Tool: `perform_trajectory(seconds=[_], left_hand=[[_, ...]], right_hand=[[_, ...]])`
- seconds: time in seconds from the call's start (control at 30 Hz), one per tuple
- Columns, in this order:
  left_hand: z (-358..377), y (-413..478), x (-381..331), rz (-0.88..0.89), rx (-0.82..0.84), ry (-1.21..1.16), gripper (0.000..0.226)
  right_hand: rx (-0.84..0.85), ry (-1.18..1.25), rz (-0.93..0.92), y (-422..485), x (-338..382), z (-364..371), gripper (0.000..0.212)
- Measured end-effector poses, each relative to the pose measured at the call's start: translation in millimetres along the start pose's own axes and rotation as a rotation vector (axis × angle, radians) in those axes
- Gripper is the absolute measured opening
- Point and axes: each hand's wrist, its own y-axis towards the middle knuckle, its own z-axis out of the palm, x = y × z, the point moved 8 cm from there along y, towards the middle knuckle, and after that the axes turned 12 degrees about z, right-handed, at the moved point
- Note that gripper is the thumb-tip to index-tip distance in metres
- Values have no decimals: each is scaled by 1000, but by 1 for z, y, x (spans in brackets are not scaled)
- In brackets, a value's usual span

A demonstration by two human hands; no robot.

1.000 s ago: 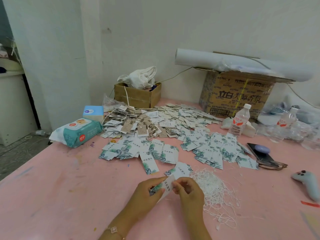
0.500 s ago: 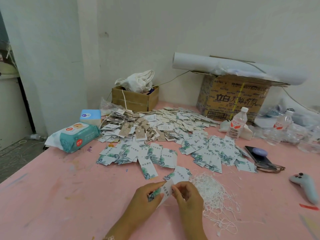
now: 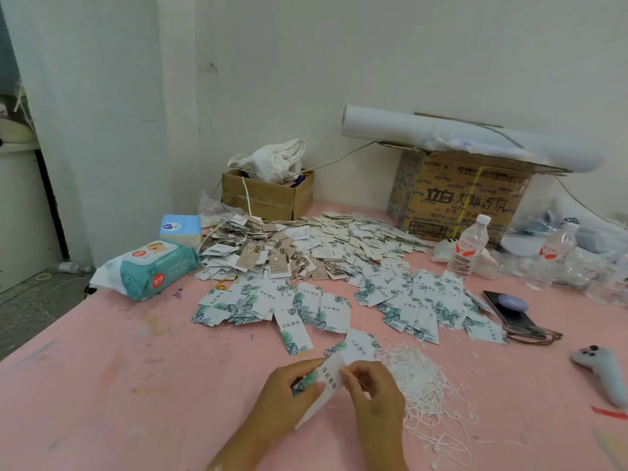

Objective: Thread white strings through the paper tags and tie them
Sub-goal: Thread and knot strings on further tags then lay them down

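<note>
A white paper tag point(image 3: 329, 377) with a green leaf print is held above the pink table point(image 3: 102, 385), near its front edge. My left hand point(image 3: 289, 392) grips the tag's leaf end with thumb and fingers. My right hand point(image 3: 373, 389) pinches the tag's other edge, and a thin white string shows by its fingertips. A tangle of white strings point(image 3: 421, 379) lies just right of my right hand. Loose leaf-print tags point(image 3: 326, 311) spread across the middle of the table. Behind them lies a heap of brown and white tags point(image 3: 278, 256) with strings on them.
A wet-wipes pack point(image 3: 149, 270) and a blue tissue box point(image 3: 180, 227) sit at the left. Two cardboard boxes point(image 3: 268, 195) point(image 3: 465, 195) stand against the wall, one under a paper roll. Two water bottles point(image 3: 469, 246), a phone point(image 3: 509, 311) and a grey controller point(image 3: 605, 372) lie at the right.
My hands stay together on the tag; the right fingers have shifted slightly along its edge. The view has tilted down a little.
</note>
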Motion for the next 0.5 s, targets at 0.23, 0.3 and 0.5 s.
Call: perform_trajectory(seconds=[0.23, 0.3, 0.5], left_hand=[[0, 0, -5, 28, -1, 31, 43], [1, 0, -4, 29, 2, 54, 38], [0, -2, -4, 30, -9, 28, 35]], right_hand=[[-49, 126, 69, -2, -1, -9, 29], [-31, 147, 84, -2, -2, -8, 30], [-37, -2, -38, -1, 6, -4, 28]])
